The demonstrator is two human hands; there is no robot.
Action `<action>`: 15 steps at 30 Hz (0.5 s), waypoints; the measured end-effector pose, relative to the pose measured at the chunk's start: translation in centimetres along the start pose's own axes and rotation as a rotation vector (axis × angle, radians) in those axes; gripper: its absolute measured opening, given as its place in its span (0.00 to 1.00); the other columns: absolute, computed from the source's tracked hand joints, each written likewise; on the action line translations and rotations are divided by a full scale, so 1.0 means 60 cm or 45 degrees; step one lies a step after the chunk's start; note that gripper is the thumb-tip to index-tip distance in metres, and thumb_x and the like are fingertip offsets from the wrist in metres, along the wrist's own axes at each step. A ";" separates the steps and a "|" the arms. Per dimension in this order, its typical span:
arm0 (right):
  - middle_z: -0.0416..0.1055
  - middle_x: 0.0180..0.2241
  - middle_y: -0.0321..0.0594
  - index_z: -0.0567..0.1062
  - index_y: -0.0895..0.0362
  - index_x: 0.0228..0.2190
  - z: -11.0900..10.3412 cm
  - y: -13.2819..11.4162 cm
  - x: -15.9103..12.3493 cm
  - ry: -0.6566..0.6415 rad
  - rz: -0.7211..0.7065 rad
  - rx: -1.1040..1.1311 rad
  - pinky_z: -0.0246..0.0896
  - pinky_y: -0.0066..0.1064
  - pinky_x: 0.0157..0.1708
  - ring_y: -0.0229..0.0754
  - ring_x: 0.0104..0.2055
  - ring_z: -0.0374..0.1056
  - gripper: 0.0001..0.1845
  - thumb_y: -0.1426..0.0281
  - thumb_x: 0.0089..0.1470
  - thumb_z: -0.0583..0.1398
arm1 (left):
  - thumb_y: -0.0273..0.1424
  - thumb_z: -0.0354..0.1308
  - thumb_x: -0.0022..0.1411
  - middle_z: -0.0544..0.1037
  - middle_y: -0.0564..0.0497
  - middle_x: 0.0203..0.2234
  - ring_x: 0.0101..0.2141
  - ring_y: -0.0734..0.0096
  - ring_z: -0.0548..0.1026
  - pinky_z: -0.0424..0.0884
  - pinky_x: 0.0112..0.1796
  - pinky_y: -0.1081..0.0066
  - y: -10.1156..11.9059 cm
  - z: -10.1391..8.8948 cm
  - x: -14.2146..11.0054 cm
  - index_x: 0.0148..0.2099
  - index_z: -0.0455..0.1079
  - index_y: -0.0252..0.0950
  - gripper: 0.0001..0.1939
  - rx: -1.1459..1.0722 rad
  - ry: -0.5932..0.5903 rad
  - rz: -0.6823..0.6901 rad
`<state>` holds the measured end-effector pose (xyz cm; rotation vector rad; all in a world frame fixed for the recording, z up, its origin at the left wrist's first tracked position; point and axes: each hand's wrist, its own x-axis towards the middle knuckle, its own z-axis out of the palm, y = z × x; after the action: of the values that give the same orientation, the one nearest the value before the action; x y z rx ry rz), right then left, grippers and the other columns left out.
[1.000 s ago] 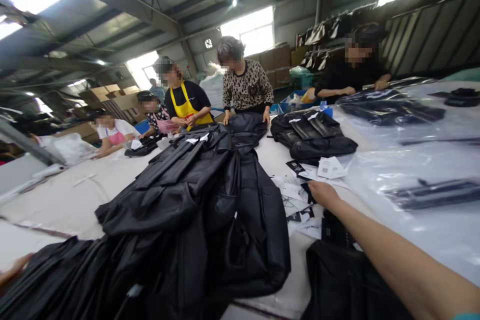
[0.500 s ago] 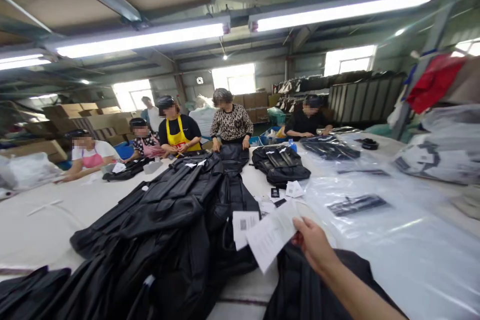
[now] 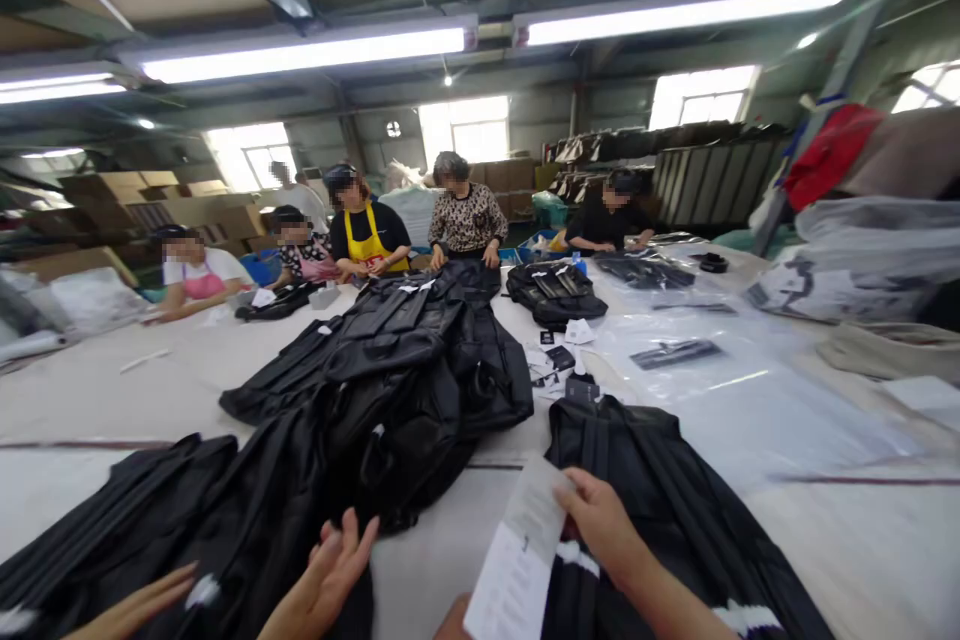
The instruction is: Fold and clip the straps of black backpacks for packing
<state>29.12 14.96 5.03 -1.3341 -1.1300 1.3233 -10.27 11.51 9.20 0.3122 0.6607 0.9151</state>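
Observation:
My right hand (image 3: pixel 604 530) is closed on the upper end of a printed paper sheet (image 3: pixel 517 560), with the thumb on its front. At the bottom edge, a small part of my left hand (image 3: pixel 453 620) shows against the sheet's lower corner; most of it is cut off or hidden. A black backpack (image 3: pixel 645 480) lies straps up beneath my right forearm, with white wrapping on its straps. To the left is a large heap of black backpacks (image 3: pixel 390 350). Beyond the near backpack lie several small tags and cards (image 3: pixel 559 360).
Two hands of another person reach in at lower left, one open hand (image 3: pixel 330 570) nearer me. Clear plastic bags (image 3: pixel 705 400) spread over the right side of the table (image 3: pixel 97 400). Several co-workers stand or sit along the far side. A stuffed plastic bag (image 3: pixel 870 260) stands at right.
My right hand has drawn the paper down and towards me. My left hand has come in at its lower end. Another person's hands have appeared at lower left. The view has tilted and shifted.

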 end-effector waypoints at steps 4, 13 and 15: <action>0.69 0.19 0.32 0.73 0.56 0.33 -0.013 -0.001 -0.008 0.089 0.145 0.143 0.56 0.28 0.19 0.38 0.20 0.64 0.17 0.57 0.45 0.63 | 0.22 0.48 0.56 0.80 0.47 0.45 0.51 0.65 0.74 0.74 0.31 0.74 -0.060 -0.002 0.002 0.38 0.76 0.30 0.15 -0.351 0.371 0.226; 0.75 0.25 0.38 0.72 0.58 0.35 -0.004 0.056 -0.017 0.068 0.525 0.621 0.60 0.26 0.22 0.39 0.25 0.70 0.14 0.64 0.46 0.65 | 0.26 0.36 0.65 0.78 0.44 0.46 0.45 0.69 0.76 0.65 0.29 0.78 -0.104 0.019 0.041 0.44 0.72 0.19 0.24 0.303 0.432 0.281; 0.75 0.25 0.38 0.72 0.58 0.35 -0.002 0.064 -0.016 0.060 0.561 0.625 0.59 0.25 0.21 0.38 0.24 0.70 0.13 0.65 0.47 0.64 | 0.27 0.41 0.64 0.78 0.46 0.46 0.45 0.68 0.76 0.67 0.31 0.77 -0.112 0.021 0.039 0.42 0.73 0.22 0.20 0.336 0.468 0.295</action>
<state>29.27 13.39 1.39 -1.2658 -0.4354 1.7360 -4.22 9.54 5.76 0.4677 1.1060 1.1210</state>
